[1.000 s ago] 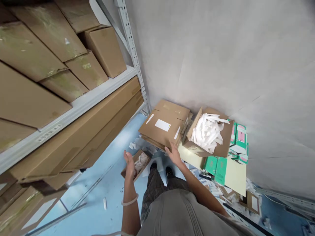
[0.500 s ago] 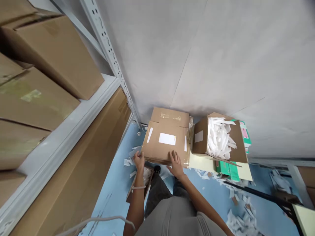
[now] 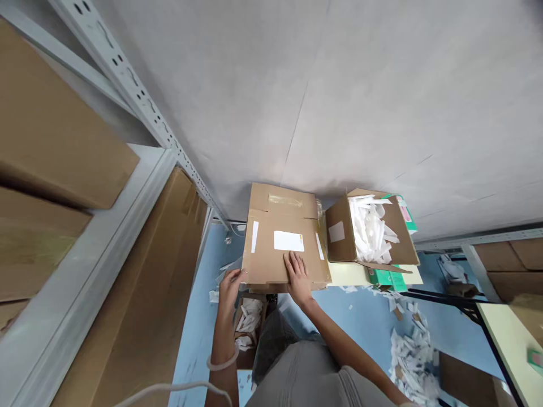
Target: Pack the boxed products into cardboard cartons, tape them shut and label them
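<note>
A brown cardboard box point(image 3: 263, 263) lies in front of me on a pale tabletop against the wall, with a white label and two white strips on its upper face. My left hand point(image 3: 229, 289) pinches its near left corner, thumb and fingers close together. Flat on the same box, just below the label, rests my right hand point(image 3: 299, 278) with its fingers stretched out. To the right stands an open carton point(image 3: 340, 237) filled with white paper strips point(image 3: 370, 229).
Shelving point(image 3: 148, 107) with large cartons point(image 3: 55, 118) rises on my left. Green boxes point(image 3: 388, 278) sit by the open carton. Below my left hand is a carton of white scraps point(image 3: 250, 316). More paper scraps point(image 3: 409, 356) litter the blue floor. A second table point(image 3: 500, 333) is at right.
The view has shifted, bringing the shelving lower and further left. My right hand has slid up the box towards the label. My left hand stays at the near left corner.
</note>
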A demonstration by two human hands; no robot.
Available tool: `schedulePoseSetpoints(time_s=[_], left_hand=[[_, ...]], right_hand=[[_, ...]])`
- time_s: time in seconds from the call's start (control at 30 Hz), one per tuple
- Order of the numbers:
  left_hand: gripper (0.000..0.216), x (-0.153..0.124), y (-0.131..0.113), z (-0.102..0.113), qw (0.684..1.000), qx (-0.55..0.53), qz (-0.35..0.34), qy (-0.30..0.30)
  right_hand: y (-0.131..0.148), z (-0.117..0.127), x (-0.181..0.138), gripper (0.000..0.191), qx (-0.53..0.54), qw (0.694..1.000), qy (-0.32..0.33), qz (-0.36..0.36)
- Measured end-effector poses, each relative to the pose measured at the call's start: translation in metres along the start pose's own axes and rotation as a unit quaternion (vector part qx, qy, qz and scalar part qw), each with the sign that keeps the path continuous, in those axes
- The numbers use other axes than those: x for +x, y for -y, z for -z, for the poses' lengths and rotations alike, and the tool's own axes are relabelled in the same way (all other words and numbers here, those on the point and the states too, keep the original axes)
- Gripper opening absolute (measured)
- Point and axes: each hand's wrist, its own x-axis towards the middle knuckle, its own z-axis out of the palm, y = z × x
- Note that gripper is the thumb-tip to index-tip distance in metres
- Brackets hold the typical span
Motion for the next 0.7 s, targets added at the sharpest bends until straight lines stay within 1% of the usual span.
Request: schedulePoseSetpoints(time_s=[0.1, 0.17, 0.23, 0.33, 0.4, 0.43, 0.47, 0.53, 0.57, 0.6, 0.67, 0.7], left_hand=[[0.056, -0.007, -0.040, 0.000, 0.998, -0.021, -0.032, 0.050], [0.059, -0.010, -0.062, -0.003, 0.995, -0.054, -0.041, 0.078], [0.063, -0.011, -0.077, -0.007, 0.992, -0.087, -0.048, 0.078], [0.068, -0.008, -0.086, -0.015, 0.992, -0.104, -0.058, 0.046], [0.069, -0.007, -0.086, -0.020, 0.992, -0.103, -0.063, 0.035], [0.070, -0.007, -0.086, -0.023, 0.992, -0.105, -0.065, 0.036], [0.070, -0.007, -0.085, -0.026, 0.991, -0.107, -0.067, 0.040], [0.069, -0.010, -0.086, -0.033, 0.990, -0.111, -0.071, 0.054], [0.069, -0.013, -0.087, -0.037, 0.989, -0.110, -0.073, 0.065], [0.068, -0.016, -0.089, -0.041, 0.988, -0.107, -0.078, 0.077], [0.065, -0.023, -0.094, -0.050, 0.986, -0.097, -0.094, 0.099], [0.063, -0.027, -0.097, -0.055, 0.985, -0.090, -0.103, 0.105]], right_hand=[[-0.003, 0.034, 0.008, 0.096, 0.010, 0.999, -0.039, 0.011], [-0.007, 0.059, 0.015, 0.094, 0.015, 0.998, -0.061, 0.021], [-0.013, 0.084, 0.022, 0.091, 0.031, 0.995, -0.086, 0.033], [-0.021, 0.121, 0.028, 0.087, 0.083, 0.984, -0.149, 0.043], [-0.024, 0.147, 0.026, 0.080, 0.132, 0.968, -0.213, 0.035], [-0.025, 0.160, 0.023, 0.074, 0.158, 0.956, -0.245, 0.021], [-0.027, 0.174, 0.017, 0.065, 0.187, 0.943, -0.277, -0.003], [-0.033, 0.200, 0.001, 0.042, 0.249, 0.907, -0.331, -0.075], [-0.038, 0.212, -0.010, 0.030, 0.282, 0.883, -0.357, -0.119], [-0.045, 0.224, -0.022, 0.024, 0.316, 0.853, -0.381, -0.163], [-0.062, 0.245, -0.051, 0.029, 0.388, 0.784, -0.424, -0.234], [-0.071, 0.254, -0.066, 0.032, 0.425, 0.748, -0.442, -0.255]])
